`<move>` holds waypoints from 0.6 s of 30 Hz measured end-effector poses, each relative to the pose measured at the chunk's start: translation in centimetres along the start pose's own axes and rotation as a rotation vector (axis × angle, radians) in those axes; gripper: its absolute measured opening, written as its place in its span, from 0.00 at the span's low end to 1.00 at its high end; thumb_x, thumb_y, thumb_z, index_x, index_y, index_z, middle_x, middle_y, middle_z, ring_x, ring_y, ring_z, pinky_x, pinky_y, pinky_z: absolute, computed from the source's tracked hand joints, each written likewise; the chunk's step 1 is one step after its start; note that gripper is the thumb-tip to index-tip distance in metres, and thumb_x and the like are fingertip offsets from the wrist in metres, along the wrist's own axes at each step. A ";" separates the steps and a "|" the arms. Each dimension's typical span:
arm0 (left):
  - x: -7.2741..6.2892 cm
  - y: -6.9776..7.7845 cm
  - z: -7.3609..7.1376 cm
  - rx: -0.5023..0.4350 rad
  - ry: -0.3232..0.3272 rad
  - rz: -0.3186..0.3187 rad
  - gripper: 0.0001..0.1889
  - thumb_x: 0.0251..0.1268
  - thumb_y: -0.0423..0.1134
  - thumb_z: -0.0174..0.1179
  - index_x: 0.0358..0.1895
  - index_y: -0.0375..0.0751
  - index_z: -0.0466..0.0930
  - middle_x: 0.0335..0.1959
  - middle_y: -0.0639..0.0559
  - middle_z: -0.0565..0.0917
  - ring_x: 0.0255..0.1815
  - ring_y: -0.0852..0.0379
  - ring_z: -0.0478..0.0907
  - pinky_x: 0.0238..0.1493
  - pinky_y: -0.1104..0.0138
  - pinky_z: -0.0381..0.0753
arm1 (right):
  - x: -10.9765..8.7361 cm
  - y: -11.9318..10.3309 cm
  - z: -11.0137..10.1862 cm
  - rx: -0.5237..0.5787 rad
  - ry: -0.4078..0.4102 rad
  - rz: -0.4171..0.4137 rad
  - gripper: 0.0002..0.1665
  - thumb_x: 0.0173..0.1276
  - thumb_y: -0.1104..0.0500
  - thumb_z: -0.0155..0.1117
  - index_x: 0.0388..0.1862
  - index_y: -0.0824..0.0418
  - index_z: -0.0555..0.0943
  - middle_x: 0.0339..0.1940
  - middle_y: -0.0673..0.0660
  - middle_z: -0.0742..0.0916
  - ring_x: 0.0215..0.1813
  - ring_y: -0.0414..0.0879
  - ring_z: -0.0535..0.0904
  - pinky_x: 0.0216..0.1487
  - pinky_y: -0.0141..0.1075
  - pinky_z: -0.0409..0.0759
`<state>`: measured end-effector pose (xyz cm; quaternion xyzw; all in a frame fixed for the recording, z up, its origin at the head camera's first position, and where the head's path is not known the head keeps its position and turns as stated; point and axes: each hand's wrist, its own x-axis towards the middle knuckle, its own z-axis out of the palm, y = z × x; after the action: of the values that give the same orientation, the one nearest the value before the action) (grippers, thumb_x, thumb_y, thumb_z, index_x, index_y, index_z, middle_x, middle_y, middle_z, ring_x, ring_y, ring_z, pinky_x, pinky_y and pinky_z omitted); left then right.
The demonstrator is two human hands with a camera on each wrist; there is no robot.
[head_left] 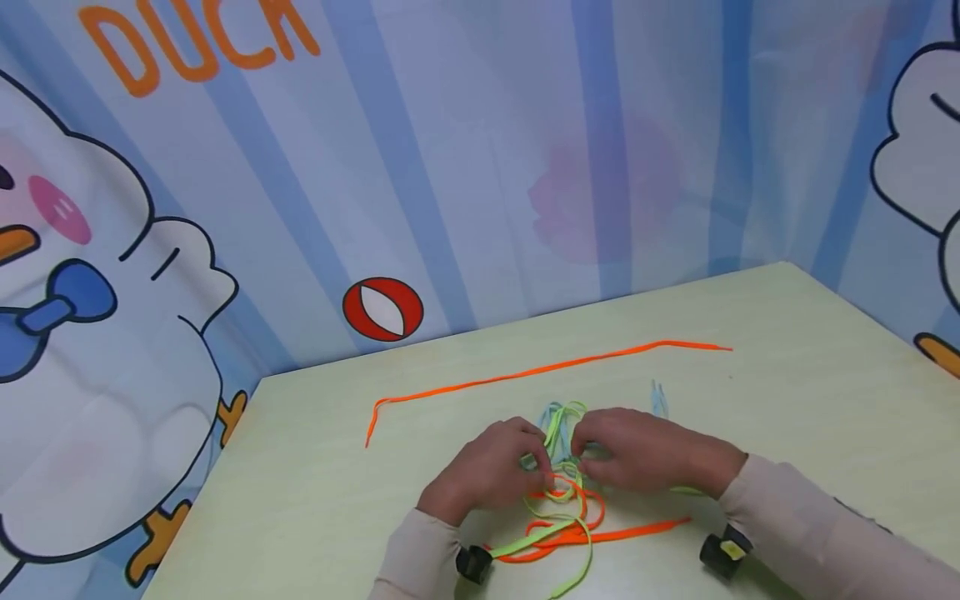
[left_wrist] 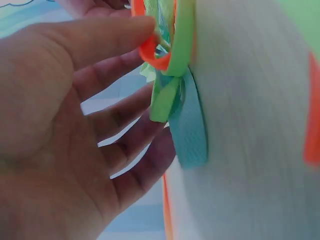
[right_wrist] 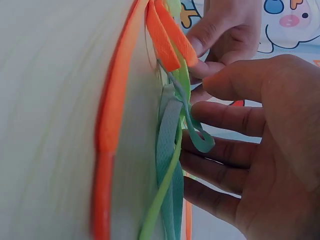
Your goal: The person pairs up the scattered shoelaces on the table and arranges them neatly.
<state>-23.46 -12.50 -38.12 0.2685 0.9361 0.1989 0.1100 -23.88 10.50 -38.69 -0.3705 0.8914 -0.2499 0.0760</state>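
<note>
The tangle sits between my hands, low on the pale wood-grained surface (head_left: 285, 500): a flat yellow-green lace (head_left: 522, 542), a flat orange lace (head_left: 637, 531) looped among it, and a flat pale-blue woven lace (right_wrist: 168, 130). My left hand (head_left: 491, 467) has its thumb over an orange loop, the other fingers spread alongside; I can't tell whether that loop is truly pinched. My right hand (head_left: 637, 450) is loosely spread, thumb parted from the index finger, fingertips against the pale-blue and yellow-green strands with no grip that I can see.

If I pull on one strand too soon, I think the loops could cinch into a hard knot, since the colours cross each other in the middle. Picking up two strands at once would drag everything along. The loose yellow-green tail runs past the bottom of my view, so a sleeve or the left black wrist camera (head_left: 474, 564) might snag it.

There's bare room to the left and right of the tangle. Beyond it, a separate long orange lace (head_left: 517, 378) lies stretched out, short of the back edge where the printed blue backdrop (head_left: 480, 167) rises. The near edge is out of sight.
</note>
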 end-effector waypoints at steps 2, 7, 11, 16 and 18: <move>0.1 -0.4 0.1 -0.046 0.042 -0.034 0.07 0.64 0.43 0.68 0.27 0.56 0.84 0.43 0.61 0.81 0.46 0.61 0.77 0.48 0.65 0.78 | 0.1 0.1 0.0 -0.001 0.007 -0.006 0.05 0.70 0.56 0.63 0.43 0.51 0.83 0.42 0.41 0.82 0.46 0.40 0.78 0.51 0.45 0.78; 0.0 -1.0 0.4 -0.177 0.160 -0.073 0.05 0.67 0.43 0.65 0.31 0.54 0.82 0.35 0.63 0.79 0.36 0.64 0.78 0.38 0.65 0.78 | 0.1 0.2 0.3 0.055 0.016 -0.016 0.12 0.75 0.46 0.60 0.46 0.50 0.83 0.43 0.40 0.82 0.46 0.39 0.78 0.50 0.44 0.78; 0.0 -1.1 0.5 -0.249 0.254 -0.016 0.04 0.70 0.42 0.62 0.34 0.52 0.82 0.33 0.64 0.81 0.37 0.64 0.79 0.41 0.65 0.79 | 0.0 0.2 0.6 0.078 0.031 -0.037 0.17 0.74 0.37 0.57 0.43 0.47 0.82 0.39 0.39 0.80 0.42 0.37 0.76 0.46 0.39 0.77; 0.0 -0.8 0.5 -0.340 0.305 0.037 0.03 0.72 0.41 0.61 0.37 0.50 0.81 0.32 0.62 0.83 0.36 0.63 0.80 0.42 0.66 0.80 | 0.3 0.3 0.7 0.083 0.049 -0.075 0.12 0.73 0.41 0.61 0.35 0.45 0.80 0.33 0.40 0.79 0.38 0.38 0.75 0.41 0.37 0.75; 0.0 -0.7 0.4 -0.374 0.314 0.050 0.03 0.72 0.41 0.62 0.38 0.50 0.81 0.33 0.61 0.83 0.35 0.63 0.80 0.40 0.66 0.80 | 0.4 0.4 0.7 0.095 0.074 -0.095 0.07 0.73 0.47 0.63 0.35 0.46 0.82 0.35 0.39 0.81 0.40 0.38 0.76 0.44 0.38 0.77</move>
<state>-23.66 -12.96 -38.77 0.2321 0.8817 0.4106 0.0059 -24.21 10.15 -39.44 -0.3988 0.8621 -0.3089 0.0486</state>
